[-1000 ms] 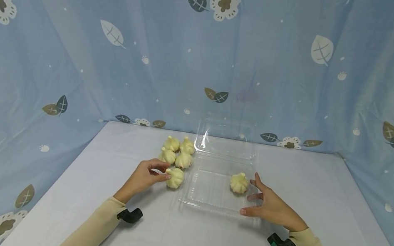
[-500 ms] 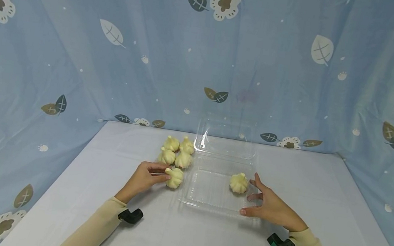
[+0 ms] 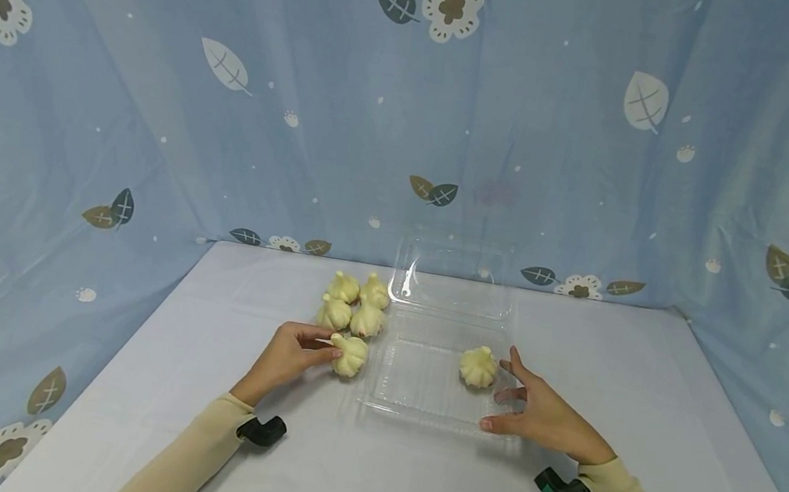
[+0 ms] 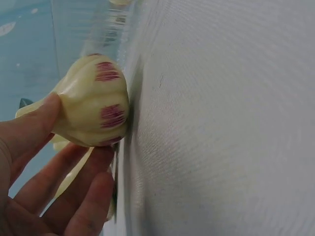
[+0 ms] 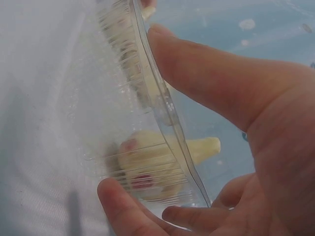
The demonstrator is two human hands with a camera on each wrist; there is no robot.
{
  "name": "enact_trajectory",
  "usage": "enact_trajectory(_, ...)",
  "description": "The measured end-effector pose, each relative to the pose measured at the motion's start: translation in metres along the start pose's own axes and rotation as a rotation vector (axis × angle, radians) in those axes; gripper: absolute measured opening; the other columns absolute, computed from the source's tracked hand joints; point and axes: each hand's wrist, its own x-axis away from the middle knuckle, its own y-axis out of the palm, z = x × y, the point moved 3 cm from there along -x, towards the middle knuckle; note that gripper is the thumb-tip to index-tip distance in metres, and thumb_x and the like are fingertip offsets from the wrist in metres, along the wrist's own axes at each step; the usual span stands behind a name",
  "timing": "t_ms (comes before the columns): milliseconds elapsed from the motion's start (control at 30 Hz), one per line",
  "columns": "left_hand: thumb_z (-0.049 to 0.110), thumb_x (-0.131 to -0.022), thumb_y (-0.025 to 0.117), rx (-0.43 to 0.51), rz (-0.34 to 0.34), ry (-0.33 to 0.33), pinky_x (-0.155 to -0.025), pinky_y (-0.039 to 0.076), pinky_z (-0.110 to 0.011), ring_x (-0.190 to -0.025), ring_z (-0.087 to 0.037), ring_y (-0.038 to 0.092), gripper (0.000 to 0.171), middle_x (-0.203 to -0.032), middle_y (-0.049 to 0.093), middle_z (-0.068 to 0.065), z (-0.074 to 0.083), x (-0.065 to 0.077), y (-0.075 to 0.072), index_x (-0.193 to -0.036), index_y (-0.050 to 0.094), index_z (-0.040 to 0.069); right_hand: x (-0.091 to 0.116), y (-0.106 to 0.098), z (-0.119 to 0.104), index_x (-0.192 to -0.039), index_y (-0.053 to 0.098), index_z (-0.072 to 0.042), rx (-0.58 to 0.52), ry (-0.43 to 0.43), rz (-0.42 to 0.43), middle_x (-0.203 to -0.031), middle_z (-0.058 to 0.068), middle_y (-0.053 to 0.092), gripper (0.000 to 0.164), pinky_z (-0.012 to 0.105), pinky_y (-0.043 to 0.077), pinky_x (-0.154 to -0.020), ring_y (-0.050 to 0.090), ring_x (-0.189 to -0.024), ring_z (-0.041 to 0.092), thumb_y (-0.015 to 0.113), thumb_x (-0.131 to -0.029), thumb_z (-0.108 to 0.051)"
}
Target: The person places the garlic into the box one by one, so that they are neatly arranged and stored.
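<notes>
My left hand (image 3: 290,356) pinches a pale garlic bulb (image 3: 349,357) by its neck side, on the white table left of a clear plastic clamshell box (image 3: 409,408). In the left wrist view, my thumb lies on this garlic bulb (image 4: 93,105), which has purple streaks, and my fingers are under and behind it. My right hand (image 3: 545,410) rests at the box's right side with its fingers spread. The right wrist view has my thumb (image 5: 197,69) at the box's rim (image 5: 165,98) and my other fingers by its ribbed wall. Inside the box sits one garlic bulb (image 3: 479,367), near its right side.
Several more garlic bulbs (image 3: 335,313) stand clustered behind my left hand, left of the box. The box's clear lid (image 3: 452,279) stands raised at the back. A blue patterned curtain (image 3: 309,99) surrounds the white table (image 3: 390,489) behind and at the sides.
The garlic bulb in my left hand tilts slightly more to the left. My right hand, the box and the bulb in it have stayed put.
</notes>
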Motion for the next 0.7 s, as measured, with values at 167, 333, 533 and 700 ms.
enact_trajectory(167, 0.015, -0.085, 0.086, -0.003, 0.013, -0.004, -0.084, 0.060, -0.023, -0.103, -0.034, 0.077, 0.032, -0.115, 0.077, -0.019, 0.001, 0.000, -0.003, -0.112, 0.079, 0.000, 0.001, 0.001, 0.000, -0.163, -0.013, 0.000, 0.007, -0.004, 0.004, -0.170, 0.029, 0.014, 0.130, 0.035, 0.059, -0.088, 0.053, -0.138, 0.045, 0.087, -0.085, -0.031)
enact_trajectory(333, 0.016, -0.087, 0.085, -0.007, 0.018, 0.010, -0.083, 0.060, -0.022, -0.105, -0.034, 0.077, 0.031, -0.115, 0.077, -0.019, 0.005, 0.001, -0.008, -0.113, 0.079, 0.001, 0.001, 0.000, -0.001, -0.163, -0.013, 0.000, 0.015, 0.000, 0.006, -0.170, 0.029, 0.014, 0.130, 0.037, 0.059, -0.088, 0.052, -0.138, 0.046, 0.087, -0.085, -0.032)
enact_trajectory(533, 0.018, -0.088, 0.084, 0.007, 0.011, 0.044, -0.080, 0.058, -0.020, -0.103, -0.035, 0.077, 0.030, -0.114, 0.078, -0.019, 0.010, 0.001, -0.013, -0.113, 0.078, 0.001, 0.001, 0.000, -0.001, -0.163, -0.012, 0.000, 0.018, 0.002, 0.007, -0.170, 0.029, 0.014, 0.130, 0.038, 0.059, -0.089, 0.052, -0.138, 0.046, 0.087, -0.085, -0.032)
enact_trajectory(700, 0.019, -0.089, 0.083, -0.013, 0.014, 0.043, -0.079, 0.060, -0.021, -0.102, -0.036, 0.077, 0.031, -0.115, 0.077, -0.019, 0.015, 0.001, -0.018, -0.114, 0.078, 0.002, 0.001, 0.000, -0.001, -0.163, -0.013, 0.000, 0.013, 0.003, 0.003, -0.170, 0.029, 0.014, 0.130, 0.039, 0.059, -0.090, 0.051, -0.139, 0.047, 0.087, -0.085, -0.032)
